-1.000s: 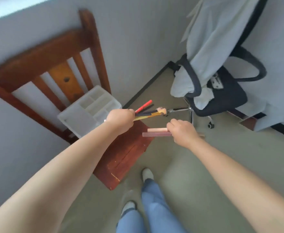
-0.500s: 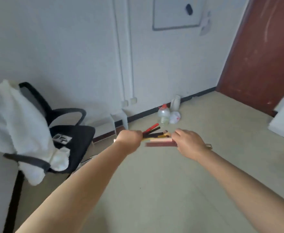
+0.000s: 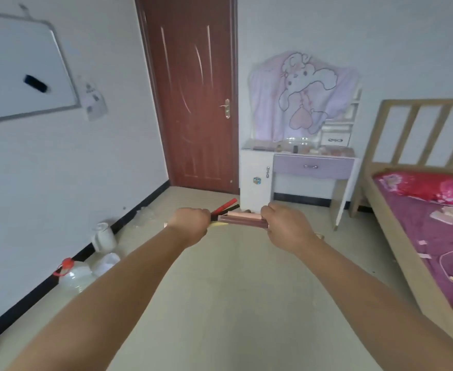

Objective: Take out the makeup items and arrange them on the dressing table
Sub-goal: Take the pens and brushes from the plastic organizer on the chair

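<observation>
Right now my left hand (image 3: 190, 223) is curled tight around a bundle of pencils (image 3: 226, 206), their red and black tips fanning out toward one o'clock. My right hand (image 3: 284, 226) grips two pink tubes (image 3: 242, 219) that lie crosswise, their free ends nearly touching the left fist. Both fists are held out in front of me over the bare floor.

Ahead at one o'clock, well apart from me, stands the dressing bench (image 3: 313, 156), white with a lilac drawer (image 3: 312, 166), a cartoon cloth (image 3: 303, 95) draped above it. Some small items already sit on top; they are too blurred to name. A clear glass bowl (image 3: 297, 141) is among them, and I cannot tell what it holds, if anything.

To do this carry well, I judge I should keep both grips firm and level so nothing slides out, walk straight to the bench, then set down one handful before sorting the other. Loose pencils could roll off the edge.
</observation>
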`<state>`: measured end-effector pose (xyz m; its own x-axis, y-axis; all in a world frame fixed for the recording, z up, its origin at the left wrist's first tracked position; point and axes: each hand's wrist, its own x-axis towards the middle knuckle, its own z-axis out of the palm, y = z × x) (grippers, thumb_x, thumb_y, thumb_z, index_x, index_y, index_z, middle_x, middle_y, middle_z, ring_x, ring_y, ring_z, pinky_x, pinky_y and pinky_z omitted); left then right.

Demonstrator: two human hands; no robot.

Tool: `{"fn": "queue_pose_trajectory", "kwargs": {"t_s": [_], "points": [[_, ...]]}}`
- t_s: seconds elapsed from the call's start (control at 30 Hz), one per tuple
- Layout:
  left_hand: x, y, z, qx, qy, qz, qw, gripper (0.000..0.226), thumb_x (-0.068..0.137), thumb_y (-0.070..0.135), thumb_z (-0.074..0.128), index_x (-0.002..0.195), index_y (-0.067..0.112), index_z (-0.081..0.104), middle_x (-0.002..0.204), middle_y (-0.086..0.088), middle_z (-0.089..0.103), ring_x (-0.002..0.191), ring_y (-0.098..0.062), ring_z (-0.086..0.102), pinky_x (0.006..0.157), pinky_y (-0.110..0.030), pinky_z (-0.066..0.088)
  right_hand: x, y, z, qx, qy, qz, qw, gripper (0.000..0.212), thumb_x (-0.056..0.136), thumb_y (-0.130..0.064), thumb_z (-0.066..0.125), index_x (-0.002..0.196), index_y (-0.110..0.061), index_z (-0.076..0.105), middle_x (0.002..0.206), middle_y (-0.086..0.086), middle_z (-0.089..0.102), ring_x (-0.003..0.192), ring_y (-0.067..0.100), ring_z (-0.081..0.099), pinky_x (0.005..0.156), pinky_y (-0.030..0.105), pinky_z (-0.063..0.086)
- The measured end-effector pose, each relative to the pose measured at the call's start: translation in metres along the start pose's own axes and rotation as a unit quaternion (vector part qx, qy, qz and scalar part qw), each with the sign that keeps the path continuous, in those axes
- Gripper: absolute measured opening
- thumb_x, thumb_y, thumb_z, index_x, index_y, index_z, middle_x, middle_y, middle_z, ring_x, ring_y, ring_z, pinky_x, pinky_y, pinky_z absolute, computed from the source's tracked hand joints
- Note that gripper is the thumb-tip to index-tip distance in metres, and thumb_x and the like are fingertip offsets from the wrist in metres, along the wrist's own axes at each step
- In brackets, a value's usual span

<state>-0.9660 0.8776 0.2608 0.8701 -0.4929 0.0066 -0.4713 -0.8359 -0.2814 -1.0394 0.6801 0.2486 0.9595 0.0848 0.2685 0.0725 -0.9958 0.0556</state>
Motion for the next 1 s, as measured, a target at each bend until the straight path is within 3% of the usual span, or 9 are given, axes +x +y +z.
{"fn": "queue_pose_trajectory", "kwargs": {"t_s": [0.17,0.33,0.43,0.5,0.6,0.7,0.8,0.9,1.0], "points": [[0.135,0.066,-0.027,0.013,0.036,0.095,0.995,0.02,0.091,0.01,0.039,0.107,0.012,0.051,0.102,-0.008,0.063,0.089,-0.028,0.061,0.061,-0.03,0.037,0.044,0.116,0.012,-0.027,-0.018,0.082,0.996,0.027,0.083,-0.006,0.044,0.11,-0.011,0.048,0.111,0.007,0.051,0.098,0.027,0.054,0.066,0.031,0.038],[0.282,0.109,-0.042,0.036,0.07,0.157,0.984,0.023,0.09,0.008,0.039,0.111,0.007,0.049,0.106,-0.011,0.062,0.091,-0.031,0.06,0.064,-0.032,0.035,0.11,0.229,0.026,-0.073,-0.035,0.148,0.986,0.027,0.082,-0.006,0.046,0.108,-0.01,0.048,0.109,0.008,0.051,0.095,0.028,0.055,0.062,0.029,0.034],[0.366,0.129,-0.062,0.036,0.079,0.184,0.979,0.019,0.089,0.006,0.04,0.105,0.007,0.049,0.086,-0.007,0.059,0.068,-0.026,0.049,0.06,-0.029,0.034,0.151,0.293,0.026,-0.082,-0.041,0.209,0.974,0.029,0.08,-0.004,0.046,0.109,-0.011,0.048,0.11,0.008,0.051,0.096,0.029,0.056,0.065,0.033,0.042],[0.418,0.141,-0.078,0.03,0.086,0.198,0.976,0.013,0.089,0.006,0.041,0.099,0.01,0.047,0.068,-0.002,0.046,0.056,-0.02,0.041,0.059,-0.029,0.034,0.179,0.331,0.023,-0.081,-0.045,0.238,0.967,0.03,0.079,-0.005,0.047,0.109,-0.011,0.049,0.11,0.008,0.051,0.095,0.029,0.056,0.069,0.035,0.046],[0.488,0.155,-0.102,0.03,0.112,0.217,0.969,0.013,0.088,0.005,0.042,0.097,0.013,0.047,0.059,0.001,0.034,0.054,-0.018,0.04,0.051,-0.027,0.032,0.222,0.383,0.016,-0.082,-0.031,0.254,0.963,0.028,0.081,-0.007,0.048,0.108,-0.012,0.05,0.108,0.008,0.053,0.094,0.028,0.057,0.071,0.035,0.046],[0.555,0.169,-0.111,0.025,0.126,0.22,0.967,0.018,0.087,0.004,0.04,0.1,0.01,0.051,0.072,-0.004,0.053,0.063,-0.021,0.053,0.043,-0.024,0.022,0.268,0.432,0.019,-0.082,-0.001,0.267,0.96,0.022,0.081,-0.009,0.05,0.102,-0.01,0.05,0.101,0.008,0.054,0.084,0.028,0.056,0.059,0.029,0.036],[0.63,0.189,-0.11,0.028,0.127,0.223,0.966,0.021,0.087,0.004,0.041,0.103,0.007,0.052,0.088,-0.01,0.059,0.079,-0.027,0.058,0.054,-0.026,0.033,0.321,0.485,0.035,-0.072,0.004,0.267,0.961,0.022,0.079,-0.004,0.047,0.101,-0.009,0.05,0.089,0.006,0.045,0.071,0.021,0.042,0.049,0.026,0.028],[0.718,0.203,-0.122,0.028,0.14,0.226,0.964,0.02,0.089,0.006,0.041,0.105,0.006,0.053,0.09,-0.01,0.059,0.08,-0.026,0.057,0.063,-0.028,0.036,0.392,0.545,0.053,-0.066,0.021,0.26,0.963,0.021,0.08,-0.003,0.047,0.1,-0.009,0.049,0.096,0.008,0.052,0.072,0.019,0.041,0.057,0.028,0.034],[0.801,0.21,-0.146,0.048,0.157,0.232,0.959,0.019,0.089,0.008,0.041,0.106,0.007,0.051,0.094,-0.009,0.061,0.077,-0.026,0.055,0.056,-0.027,0.034,0.463,0.604,0.07,-0.051,0.027,0.254,0.965,0.021,0.08,-0.004,0.048,0.101,-0.008,0.05,0.102,0.01,0.054,0.079,0.028,0.052,0.06,0.029,0.034]]}}
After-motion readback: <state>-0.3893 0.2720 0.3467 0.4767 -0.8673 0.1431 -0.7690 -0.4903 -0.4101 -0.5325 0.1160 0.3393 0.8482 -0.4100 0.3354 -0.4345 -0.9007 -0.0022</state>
